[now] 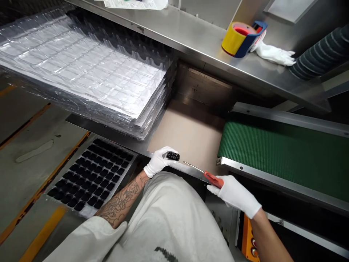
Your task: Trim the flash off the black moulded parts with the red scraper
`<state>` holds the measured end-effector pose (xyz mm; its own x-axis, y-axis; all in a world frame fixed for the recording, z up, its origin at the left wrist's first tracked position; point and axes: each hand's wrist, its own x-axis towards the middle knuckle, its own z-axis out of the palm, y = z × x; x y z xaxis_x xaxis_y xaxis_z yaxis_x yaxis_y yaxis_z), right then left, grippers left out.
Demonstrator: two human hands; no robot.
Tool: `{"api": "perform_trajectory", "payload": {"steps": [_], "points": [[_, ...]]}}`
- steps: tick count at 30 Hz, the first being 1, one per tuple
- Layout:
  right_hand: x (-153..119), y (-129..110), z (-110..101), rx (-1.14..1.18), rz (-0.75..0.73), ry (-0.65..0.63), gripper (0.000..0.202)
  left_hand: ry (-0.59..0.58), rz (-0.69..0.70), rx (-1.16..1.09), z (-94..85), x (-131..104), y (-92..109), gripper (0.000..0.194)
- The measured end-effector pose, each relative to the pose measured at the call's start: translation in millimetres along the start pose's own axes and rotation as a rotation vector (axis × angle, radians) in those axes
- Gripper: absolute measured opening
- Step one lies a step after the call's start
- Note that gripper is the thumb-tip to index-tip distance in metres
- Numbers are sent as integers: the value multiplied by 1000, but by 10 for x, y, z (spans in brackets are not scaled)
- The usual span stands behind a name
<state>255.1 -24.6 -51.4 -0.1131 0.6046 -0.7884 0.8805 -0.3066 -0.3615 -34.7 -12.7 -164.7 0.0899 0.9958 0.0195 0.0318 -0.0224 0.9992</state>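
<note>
In a white glove, my left hand (159,160) is closed around a small black part (173,156) at the front edge of the bench. The part's exact kind is not clear. My gloved right hand (233,191) grips a screwdriver (214,179) by its red handle. Its thin metal shaft points left toward the black part, and a small gap lies between tip and part. Beneath both, a brown board (188,131) covers the bench surface.
Stacked clear plastic trays (89,72) stand at the left. A green conveyor belt (280,156) runs off to the right. Tape rolls (236,40) and a white glove (272,52) lie on the steel shelf (188,31). Low on the left sits a tray of black parts (92,174).
</note>
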Motion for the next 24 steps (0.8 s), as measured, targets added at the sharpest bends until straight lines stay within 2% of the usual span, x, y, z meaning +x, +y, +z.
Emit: {"api": "perform_trajectory", "payload": {"steps": [2, 7, 10, 12, 16, 20, 24], "points": [[-32, 50, 91, 66, -36, 18, 37, -3, -79, -174, 57, -17, -5, 39], [-77, 22, 242, 30, -59, 92, 36, -3, -111, -635, 197, 2, -73, 44], [-77, 30, 236, 14, -68, 76, 36, -54, -184, -731, 203, 28, -30, 46], [-83, 63, 217, 11, -64, 52, 35, -90, -221, -591, 176, 48, 25, 46], [-94, 107, 209, 17, -30, 72, 33, -125, -223, -32, 140, 93, 95, 31], [-20, 40, 289, -142, -71, 148, 32, -115, -77, 493, 170, 127, 70, 10], [113, -65, 369, -304, -112, 191, 32, -176, 12, 875, 175, 129, 48, 13]]}}
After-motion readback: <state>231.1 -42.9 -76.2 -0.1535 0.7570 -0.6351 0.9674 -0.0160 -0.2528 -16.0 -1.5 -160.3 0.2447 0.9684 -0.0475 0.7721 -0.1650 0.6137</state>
